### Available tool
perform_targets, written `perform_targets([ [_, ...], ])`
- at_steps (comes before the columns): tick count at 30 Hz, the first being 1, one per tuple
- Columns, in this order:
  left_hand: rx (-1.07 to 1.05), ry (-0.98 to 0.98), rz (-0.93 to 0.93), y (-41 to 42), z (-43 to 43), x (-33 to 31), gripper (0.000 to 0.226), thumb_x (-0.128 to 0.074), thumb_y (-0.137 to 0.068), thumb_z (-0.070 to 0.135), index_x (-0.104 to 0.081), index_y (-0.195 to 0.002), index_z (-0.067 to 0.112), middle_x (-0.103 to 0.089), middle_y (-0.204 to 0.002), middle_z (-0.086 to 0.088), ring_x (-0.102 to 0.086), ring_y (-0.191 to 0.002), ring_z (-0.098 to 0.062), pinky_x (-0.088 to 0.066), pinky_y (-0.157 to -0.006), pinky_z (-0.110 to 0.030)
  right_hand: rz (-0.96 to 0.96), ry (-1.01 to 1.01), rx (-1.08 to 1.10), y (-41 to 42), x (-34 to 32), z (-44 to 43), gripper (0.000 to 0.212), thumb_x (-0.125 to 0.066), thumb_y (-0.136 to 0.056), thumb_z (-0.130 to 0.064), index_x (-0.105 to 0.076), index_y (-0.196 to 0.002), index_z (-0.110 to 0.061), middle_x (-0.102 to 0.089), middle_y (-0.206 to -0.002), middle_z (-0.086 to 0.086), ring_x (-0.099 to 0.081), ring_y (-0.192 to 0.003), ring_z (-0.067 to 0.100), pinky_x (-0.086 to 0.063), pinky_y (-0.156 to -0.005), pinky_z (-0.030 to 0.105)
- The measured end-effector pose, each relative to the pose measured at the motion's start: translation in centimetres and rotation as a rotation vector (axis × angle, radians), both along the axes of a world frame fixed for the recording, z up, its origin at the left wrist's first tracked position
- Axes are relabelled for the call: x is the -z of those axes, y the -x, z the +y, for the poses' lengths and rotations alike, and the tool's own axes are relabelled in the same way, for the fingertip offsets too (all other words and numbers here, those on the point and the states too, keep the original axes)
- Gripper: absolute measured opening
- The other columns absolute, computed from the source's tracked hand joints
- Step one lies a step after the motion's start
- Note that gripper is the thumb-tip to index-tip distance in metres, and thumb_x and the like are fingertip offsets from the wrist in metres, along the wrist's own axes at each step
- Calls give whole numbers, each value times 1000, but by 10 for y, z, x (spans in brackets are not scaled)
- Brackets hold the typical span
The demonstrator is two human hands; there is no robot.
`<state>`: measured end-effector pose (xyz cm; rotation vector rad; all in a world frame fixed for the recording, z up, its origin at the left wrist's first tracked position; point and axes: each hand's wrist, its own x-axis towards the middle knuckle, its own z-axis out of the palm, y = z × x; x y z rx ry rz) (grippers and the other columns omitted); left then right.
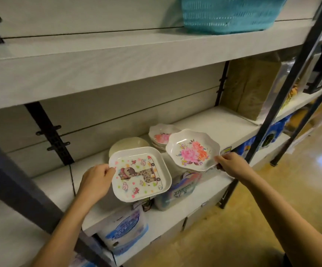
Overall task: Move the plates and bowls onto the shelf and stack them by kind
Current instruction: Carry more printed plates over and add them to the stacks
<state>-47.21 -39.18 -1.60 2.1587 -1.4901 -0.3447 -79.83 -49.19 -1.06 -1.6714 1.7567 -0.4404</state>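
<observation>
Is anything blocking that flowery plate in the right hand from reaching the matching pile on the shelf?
Nothing visible does. The right hand holds the flowery plate just in front of the matching pile on the shelf. The giraffe plate in the left hand is off to one side.

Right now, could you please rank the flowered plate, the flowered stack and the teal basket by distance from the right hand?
1. Flowered plate, held by the right hand.
2. Flowered stack, behind it on the shelf.
3. Teal basket, high above.

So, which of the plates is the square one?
The giraffe plate in the left hand. It has straight sides and rounded corners; the flower plate in the right hand has a wavy rim.
</observation>
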Motion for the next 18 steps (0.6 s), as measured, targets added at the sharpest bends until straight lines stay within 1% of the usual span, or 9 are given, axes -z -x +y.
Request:
perform_targets([
  [2, -47, -10, -7, -1, -13, -1, 38, -43, -91, 17, -34, -55, 11, -34, -50, -2, -31, -50, -17, -19, -50, -30, -3, -13, -14, -4, 2, -29, 34, -43, -97, -27, -64, -77, -8, -65, -83, 7, -61, -81, 23, -49, -72, 30],
  [4, -106, -22, -19, -2, -24, -1, 35, -43, -91, 17, -39, -57, 10, -39, -51, -4, -34, -52, -19, -21, -50, -30, 9, -8, -47, -10, 10, -60, 36, -42, -96, -27, -63, -70, -13, -68, -91, 13, -63, -88, 29, -50, -85, 40],
  [5, -143, -23, -22, -2, -29, -1, 35, -43, -91, 17, -41, -58, 9, -41, -52, -4, -35, -52, -20, -22, -50, -30, 15, 1, -61, -13, 14, -75, 38, -42, -96, -27, -59, -63, -17, -68, -92, 13, -63, -89, 30, -49, -86, 41],
  [9, -283, -24, -23, -1, -44, 0, 33, -43, -92, 17, -56, -68, -1, -52, -63, -12, -43, -58, -22, -27, -51, -29, 40, -5, -125, -32, 38, -134, 43, -40, -95, -24, -53, -54, -21, -64, -87, 11, -55, -79, 26, -39, -71, 29],
  [12, -366, -7, -17, 4, -55, 0, 31, -45, -93, 15, -62, -75, -3, -60, -71, -19, -50, -63, -27, -30, -52, -28, 60, -25, -203, -47, 53, -170, 43, -38, -94, -24, -52, -53, -22, -69, -98, 16, -54, -80, 26, -37, -71, 28],
  [14, -426, -4, 0, 10, -61, -1, 30, -44, -93, 13, -64, -81, -7, -61, -74, -23, -47, -60, -22, -29, -52, -26, 72, -37, -260, -56, 61, -190, 43, -37, -95, -25, -54, -55, -22, -70, -102, 17, -56, -82, 28, -39, -72, 29],
  [15, -453, -1, 12, 14, -65, -1, 31, -44, -93, 12, -64, -82, -8, -62, -77, -26, -46, -60, -22, -29, -52, -26, 82, -48, -289, -60, 65, -199, 43, -37, -95, -27, -59, -59, -20, -70, -104, 16, -58, -86, 29, -40, -73, 30],
  [16, -477, 5, 26, 17, -67, 0, 31, -44, -93, 12, -64, -83, -9, -63, -80, -28, -47, -63, -23, -29, -52, -27, 97, -62, -314, -64, 69, -207, 42, -36, -96, -29, -65, -69, -16, -69, -106, 15, -61, -91, 31, -41, -75, 31],
  [18, -519, 25, 47, 24, -71, 1, 28, -44, -93, 11, -64, -85, -8, -63, -83, -26, -51, -71, -28, -32, -55, -28, 135, -85, -354, -69, 75, -221, 46, -34, -97, -35, -70, -95, -6, -68, -110, 16, -62, -100, 33, -41, -75, 30],
])
